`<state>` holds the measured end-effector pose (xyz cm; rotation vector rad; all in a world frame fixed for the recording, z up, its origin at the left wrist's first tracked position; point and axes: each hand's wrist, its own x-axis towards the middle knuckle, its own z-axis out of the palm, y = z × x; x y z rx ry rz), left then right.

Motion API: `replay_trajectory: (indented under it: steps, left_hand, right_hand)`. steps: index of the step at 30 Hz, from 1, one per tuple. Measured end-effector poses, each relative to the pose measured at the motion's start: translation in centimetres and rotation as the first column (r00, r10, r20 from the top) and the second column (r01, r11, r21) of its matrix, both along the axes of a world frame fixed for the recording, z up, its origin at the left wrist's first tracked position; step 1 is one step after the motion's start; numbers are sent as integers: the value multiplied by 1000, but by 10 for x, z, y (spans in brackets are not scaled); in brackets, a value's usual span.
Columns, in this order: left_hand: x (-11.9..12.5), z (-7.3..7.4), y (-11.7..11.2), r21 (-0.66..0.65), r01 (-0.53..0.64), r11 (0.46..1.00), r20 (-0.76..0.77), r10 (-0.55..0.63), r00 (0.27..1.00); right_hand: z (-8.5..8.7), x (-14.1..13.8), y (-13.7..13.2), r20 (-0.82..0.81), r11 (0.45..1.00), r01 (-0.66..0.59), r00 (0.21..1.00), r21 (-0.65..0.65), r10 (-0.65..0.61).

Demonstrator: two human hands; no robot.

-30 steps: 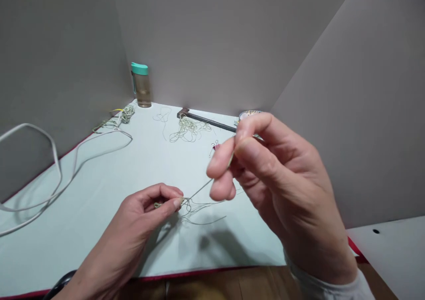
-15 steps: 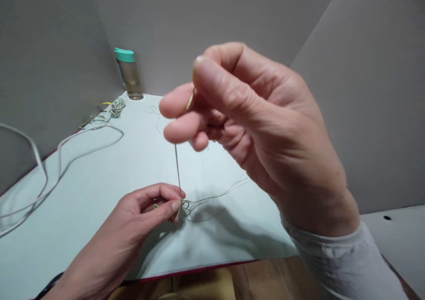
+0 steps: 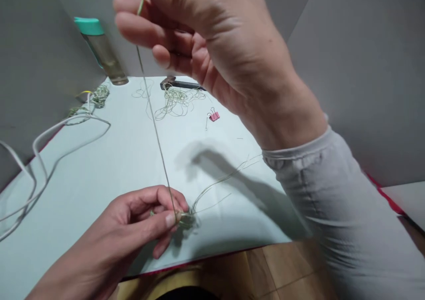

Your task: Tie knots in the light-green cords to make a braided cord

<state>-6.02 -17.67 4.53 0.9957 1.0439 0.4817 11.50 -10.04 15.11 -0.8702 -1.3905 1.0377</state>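
The left hand (image 3: 142, 224), at the lower left of centre, pinches a string (image 3: 156, 129) between thumb and forefinger, with the other fingers curled beneath; the right hand (image 3: 206, 38), at the upper centre, grips the upper part of the same string, its thumb bent against the fingers; the tip of this grip is partly cut by the top edge of the frame, and the remaining fingers are loosely bent. The string runs taut and slightly slanted between the two hands, from the upper left of centre to the lower centre; thin loose strands (image 3: 215, 182) extend from the left fingertips toward the right of the frame, above the table (image 3: 133, 167); a grey sleeve (image 3: 315, 180) covers the right forearm.

A tangle of thread (image 3: 175, 98) lies at the upper centre, beside a hammer (image 3: 187, 85) partly hidden by the right hand; a pink clip (image 3: 214, 115) lies right of the tangle; a bottle (image 3: 113, 63) with a teal lid (image 3: 89, 26) is positioned at the upper left; a bundle of green cord (image 3: 100, 96) lies below the bottle; a white cable (image 3: 40, 171) loops along the left side.
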Motion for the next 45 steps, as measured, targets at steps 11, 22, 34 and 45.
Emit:
replay_trajectory:
  steps: [11, 22, 34, 45]
  left_hand:
    - [-4, 6, -4, -250, 4, 968, 140, 32, 990]
    - [-5, 5, -1, -296, -160, 942, 107, 199, 974]
    - [5, 6, -12, -332, -292, 897, 69, 332, 941]
    - [9, 8, -16, -420, -168, 892, 255, 294, 921]
  right_hand:
    - [-60, 19, 57, 43, 988, -100, 993, -118, 106]
    - [-93, 40, -38, 487, 967, 83, 851, 241, -195]
    - [-129, -9, -129, 514, 707, 229, 544, 669, -663]
    - [-133, -19, -144, 467, 632, 301, 469, 714, -750]
